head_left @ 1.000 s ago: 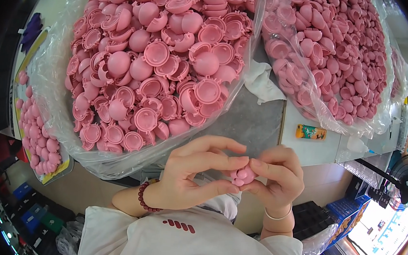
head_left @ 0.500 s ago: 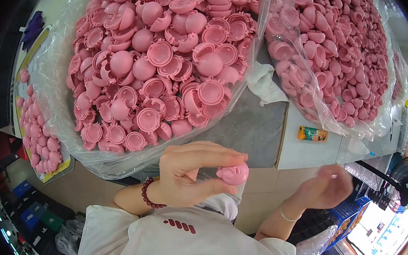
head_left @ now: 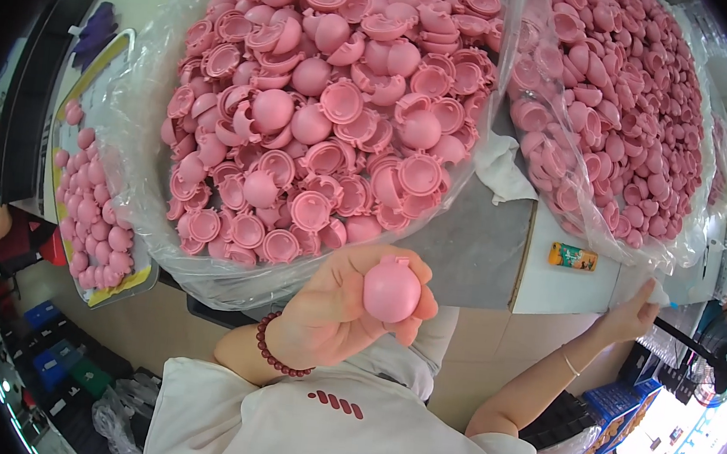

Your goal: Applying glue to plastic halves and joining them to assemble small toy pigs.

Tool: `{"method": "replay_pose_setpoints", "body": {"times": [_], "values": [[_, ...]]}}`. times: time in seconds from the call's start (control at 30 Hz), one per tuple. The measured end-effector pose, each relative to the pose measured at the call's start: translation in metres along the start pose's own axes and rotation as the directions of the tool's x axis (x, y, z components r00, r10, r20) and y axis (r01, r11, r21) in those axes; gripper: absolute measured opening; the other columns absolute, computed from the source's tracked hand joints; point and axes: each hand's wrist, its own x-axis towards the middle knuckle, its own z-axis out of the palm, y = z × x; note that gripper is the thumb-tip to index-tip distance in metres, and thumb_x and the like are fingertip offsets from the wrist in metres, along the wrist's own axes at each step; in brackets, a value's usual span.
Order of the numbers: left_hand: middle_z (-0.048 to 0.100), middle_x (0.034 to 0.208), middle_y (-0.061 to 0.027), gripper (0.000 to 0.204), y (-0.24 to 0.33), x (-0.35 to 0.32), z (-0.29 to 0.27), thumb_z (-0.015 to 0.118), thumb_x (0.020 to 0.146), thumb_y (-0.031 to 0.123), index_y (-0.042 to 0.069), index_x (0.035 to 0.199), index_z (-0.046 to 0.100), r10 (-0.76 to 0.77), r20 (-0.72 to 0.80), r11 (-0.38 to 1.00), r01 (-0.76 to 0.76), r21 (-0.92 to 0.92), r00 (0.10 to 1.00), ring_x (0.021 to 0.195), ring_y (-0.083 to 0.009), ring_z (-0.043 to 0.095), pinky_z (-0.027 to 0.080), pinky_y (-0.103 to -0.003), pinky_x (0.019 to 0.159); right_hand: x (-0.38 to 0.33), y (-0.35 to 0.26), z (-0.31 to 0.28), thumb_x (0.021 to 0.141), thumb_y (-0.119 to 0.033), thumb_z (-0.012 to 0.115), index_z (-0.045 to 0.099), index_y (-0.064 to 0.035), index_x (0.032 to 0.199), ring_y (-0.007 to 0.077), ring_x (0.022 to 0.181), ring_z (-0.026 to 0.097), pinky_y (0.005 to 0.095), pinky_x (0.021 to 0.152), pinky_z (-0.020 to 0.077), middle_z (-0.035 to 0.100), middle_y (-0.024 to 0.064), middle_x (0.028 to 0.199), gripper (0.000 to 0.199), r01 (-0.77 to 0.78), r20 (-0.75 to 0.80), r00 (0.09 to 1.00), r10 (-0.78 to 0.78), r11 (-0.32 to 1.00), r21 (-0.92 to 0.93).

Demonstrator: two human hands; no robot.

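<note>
In front of my chest, my left hand (head_left: pixel 331 306) is closed around a smooth pink plastic ball (head_left: pixel 392 290) with a small tab at its top. Its palm faces up, and the fingers curl behind the ball. Off to the right, my right hand (head_left: pixel 630 318) reaches to the table's edge, its fingers closed on a small white bottle (head_left: pixel 659 295) with a blue tip. Most of that bottle is hidden or too small to make out. Beyond my left hand lies a large heap of pink half-shells (head_left: pixel 312 119) in a clear plastic bag (head_left: pixel 143 229).
A second bag of pink shells (head_left: pixel 624 120) lies at the far right. Between the bags is a white cloth (head_left: pixel 504 174). An orange and green lighter-like item (head_left: pixel 573 257) rests near the table's front edge. At the left, a yellow-edged tray (head_left: pixel 129 284) holds several pink balls.
My right hand has gone right and away from me to the white bottle. The left hand has turned palm up, rolling the ball so its round side faces up. The whole view has shifted.
</note>
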Motion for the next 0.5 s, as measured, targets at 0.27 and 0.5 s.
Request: {"method": "replay_pose_setpoints", "body": {"times": [0.27,0.5], "values": [[0.046,0.113,-0.0115,0.031,0.106,-0.07,0.003,0.056,0.075,0.002,0.0,0.105,0.049,0.838,0.426,-0.364,-0.234,0.902,0.34,0.105,-0.0199,0.046,0.033,-0.03,0.091,-0.048,-0.06,-0.015,0.084,-0.016,0.051,0.055,0.0082,0.096,0.0179,0.086,0.056,0.0282,0.08,0.0442,0.061,0.0146,0.092,0.027,0.126,-0.033,0.992,-0.123,0.987,0.099],[0.056,0.102,-0.0104,0.019,0.14,-0.071,0.008,0.061,0.071,0.001,0.001,0.09,0.06,0.726,0.651,-0.683,0.336,0.648,0.222,0.101,-0.0219,0.05,0.036,-0.033,0.088,-0.072,-0.069,-0.003,0.082,-0.016,0.049,0.052,0.0099,0.097,0.0221,0.084,0.056,0.0319,0.077,0.0455,0.059,0.0185,0.091,0.03,0.157,0.05,0.984,-0.168,0.97,0.185]]}}
